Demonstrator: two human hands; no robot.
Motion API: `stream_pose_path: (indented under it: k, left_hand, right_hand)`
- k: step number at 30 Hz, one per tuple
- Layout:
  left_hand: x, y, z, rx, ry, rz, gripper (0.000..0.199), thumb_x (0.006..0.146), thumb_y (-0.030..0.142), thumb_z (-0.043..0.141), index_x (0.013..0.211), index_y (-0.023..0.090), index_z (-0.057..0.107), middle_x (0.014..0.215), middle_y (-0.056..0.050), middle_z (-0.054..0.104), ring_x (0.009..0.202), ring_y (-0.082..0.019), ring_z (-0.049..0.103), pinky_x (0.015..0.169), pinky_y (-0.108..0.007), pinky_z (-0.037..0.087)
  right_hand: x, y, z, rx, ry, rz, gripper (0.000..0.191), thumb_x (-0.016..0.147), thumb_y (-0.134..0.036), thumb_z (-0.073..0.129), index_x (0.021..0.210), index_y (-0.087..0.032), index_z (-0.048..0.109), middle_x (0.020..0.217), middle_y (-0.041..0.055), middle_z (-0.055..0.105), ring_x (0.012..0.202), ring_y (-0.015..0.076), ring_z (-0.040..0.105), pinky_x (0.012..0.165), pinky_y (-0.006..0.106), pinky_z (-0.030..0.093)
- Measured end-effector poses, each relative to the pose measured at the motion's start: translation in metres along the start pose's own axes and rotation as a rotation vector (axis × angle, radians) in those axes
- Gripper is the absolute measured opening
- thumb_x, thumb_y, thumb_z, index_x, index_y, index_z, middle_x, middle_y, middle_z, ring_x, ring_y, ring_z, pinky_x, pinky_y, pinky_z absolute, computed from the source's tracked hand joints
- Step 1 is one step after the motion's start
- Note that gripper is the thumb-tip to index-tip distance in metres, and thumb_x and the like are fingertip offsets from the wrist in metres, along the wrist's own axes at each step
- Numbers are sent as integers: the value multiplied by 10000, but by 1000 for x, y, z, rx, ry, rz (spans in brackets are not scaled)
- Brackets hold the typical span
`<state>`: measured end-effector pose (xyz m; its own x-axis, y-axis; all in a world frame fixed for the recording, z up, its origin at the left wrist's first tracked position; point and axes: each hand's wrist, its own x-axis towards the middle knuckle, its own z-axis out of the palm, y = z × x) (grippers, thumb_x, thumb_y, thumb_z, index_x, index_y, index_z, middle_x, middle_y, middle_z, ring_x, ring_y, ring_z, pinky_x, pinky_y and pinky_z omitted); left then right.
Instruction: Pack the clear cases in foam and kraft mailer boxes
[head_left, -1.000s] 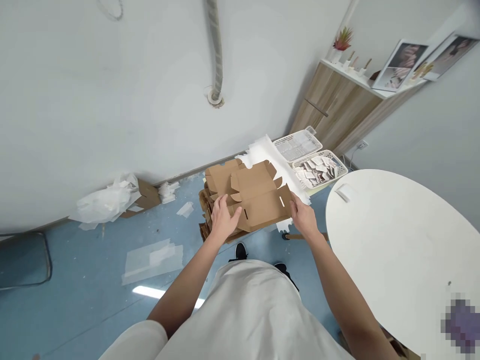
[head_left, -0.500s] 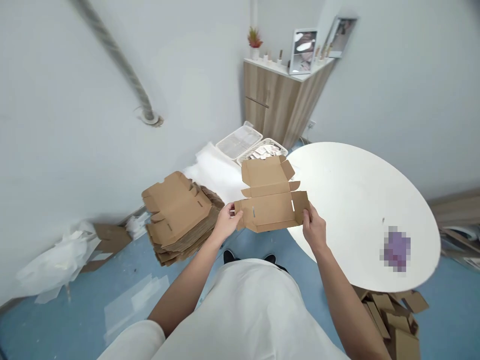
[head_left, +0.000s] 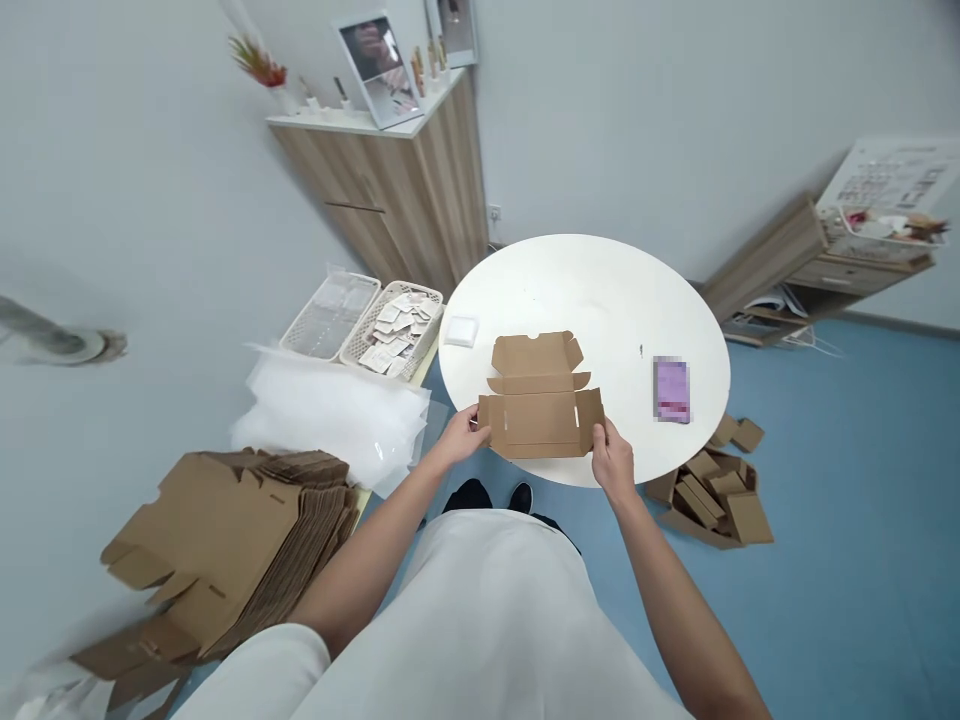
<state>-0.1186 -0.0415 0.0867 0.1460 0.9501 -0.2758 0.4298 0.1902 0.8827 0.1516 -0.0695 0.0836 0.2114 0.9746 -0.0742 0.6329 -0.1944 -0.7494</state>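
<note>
An unfolded brown cardboard box (head_left: 540,418) is held level between my hands, over the near edge of the round white table (head_left: 600,290). My left hand (head_left: 463,436) pinches its left side flap. At the right side flap, which is bent upward, my right hand (head_left: 613,458) grips with the thumb on top. The lid part of the cardboard, with its small side flaps, points away from me. A thick stack of flat cardboard boxes (head_left: 225,540) lies at the lower left.
White foam sheets (head_left: 337,410) lie behind the stack. Beyond them are a basket of small white packets (head_left: 397,330) and a basket of clear bags (head_left: 330,315). A purple item (head_left: 672,390) and a small white box (head_left: 461,331) are on the table. Folded boxes (head_left: 720,495) fill a carton on the floor.
The view has turned right, so the stack and cabinet appear farther left. Both hands still hold the cardboard, which is now over the table's near edge.
</note>
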Motion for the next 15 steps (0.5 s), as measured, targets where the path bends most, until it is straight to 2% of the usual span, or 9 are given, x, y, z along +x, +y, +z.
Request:
stream_pose_path:
  k: [6,12,15]
  left_hand:
    - [32,3,12,136,-69,16,298,673,155,496,955,155,593,792,-11,629,616,-113,548,598,-233,444]
    - [62,-8,10,154,-93,10,325,678,143,503,989,169,596,861,-17,644,653,-125,582,631,-242,461]
    - [79,-14,7,175,-99,37,316,687,156,520,992,176,599,877,-27,648,673,-140,593,647,-257,465]
  right_hand:
    - [-1,27,8,12,-10,102,502,852,-425,177,1107,-186,536,863,71,622,746,199,561,663,324,434]
    - [7,30,14,-85,-23,196,409,807,-325,263,1041,-198,574,754,36,518,724,181,526,677,308,426]
    - [13,30,18,-70,-36,201,388,778,-296,302,1029,-203,583,759,33,528,714,176,527,680,308,423]
